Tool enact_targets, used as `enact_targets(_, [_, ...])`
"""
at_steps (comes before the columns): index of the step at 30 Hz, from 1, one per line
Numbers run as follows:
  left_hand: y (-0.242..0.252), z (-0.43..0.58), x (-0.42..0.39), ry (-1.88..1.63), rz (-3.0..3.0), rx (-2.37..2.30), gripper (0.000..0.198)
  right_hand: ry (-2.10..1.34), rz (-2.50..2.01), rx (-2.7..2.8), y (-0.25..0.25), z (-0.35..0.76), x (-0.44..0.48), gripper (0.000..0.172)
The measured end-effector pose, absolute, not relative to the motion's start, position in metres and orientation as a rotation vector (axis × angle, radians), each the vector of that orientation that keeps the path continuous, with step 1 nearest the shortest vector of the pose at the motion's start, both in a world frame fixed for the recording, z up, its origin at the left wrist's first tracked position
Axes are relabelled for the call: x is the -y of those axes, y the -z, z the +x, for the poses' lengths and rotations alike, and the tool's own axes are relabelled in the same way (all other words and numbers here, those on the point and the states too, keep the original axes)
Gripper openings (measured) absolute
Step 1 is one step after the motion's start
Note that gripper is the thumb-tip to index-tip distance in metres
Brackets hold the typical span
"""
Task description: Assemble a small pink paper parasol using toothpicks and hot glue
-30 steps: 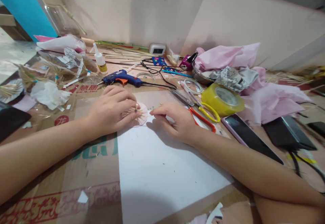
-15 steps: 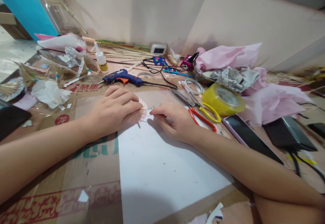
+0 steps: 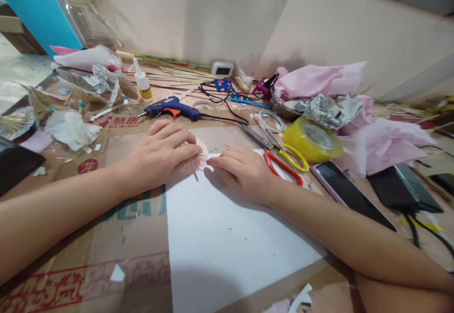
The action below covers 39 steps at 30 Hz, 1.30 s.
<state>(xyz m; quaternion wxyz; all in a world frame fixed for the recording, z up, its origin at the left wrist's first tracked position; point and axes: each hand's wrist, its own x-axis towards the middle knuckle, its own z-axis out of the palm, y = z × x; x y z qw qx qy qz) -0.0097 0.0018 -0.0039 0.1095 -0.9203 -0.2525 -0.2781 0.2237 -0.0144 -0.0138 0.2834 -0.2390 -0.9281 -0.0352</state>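
Note:
My left hand [image 3: 166, 150] lies palm down over a small pale round paper piece [image 3: 194, 163] with thin ribs like a little fan, its fingers closed on it. A short thin stick end pokes out below the piece. At the piece's right edge my right hand [image 3: 244, 171] has its fingers pinched together. What lies between those fingertips is too small to make out. Under both hands is a white sheet of paper [image 3: 227, 247]. Scissors with red handles [image 3: 283, 166] rest just beyond my right hand. A blue glue gun [image 3: 173, 108] lies beyond my left hand.
Cardboard [image 3: 131, 251] covers the work surface. A yellow tape roll [image 3: 312, 140], a phone [image 3: 351, 195] and a black device [image 3: 404, 187] are at right, with pink paper [image 3: 319, 80] behind. At left are stick-and-paper pieces [image 3: 73, 131] and a glue bottle [image 3: 143, 83].
My right fingertips have shifted slightly left along the edge of the ribbed paper piece. My left hand stays almost where it was.

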Motion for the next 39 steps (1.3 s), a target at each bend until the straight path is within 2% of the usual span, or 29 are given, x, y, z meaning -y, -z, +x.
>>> enact_targets(8, [0.0044, -0.0063, -0.0023, 0.872, -2.661, 0.767, 0.021, 0.037, -0.658, 2.489, 0.0109, 0.2226, 0.0138, 0.019])
enact_targets(23, [0.0055, -0.0064, -0.0039, 0.836, -2.705, 0.790, 0.026, -0.454, -0.792, 2.399, 0.0133, 0.2254, 0.0090, 0.019])
enact_targets(39, [0.0042, -0.0059, -0.0035, 0.751, -2.965, 1.013, 0.023, -0.277, -0.696, 2.427, 0.0142, 0.2214, 0.0113, 0.017])
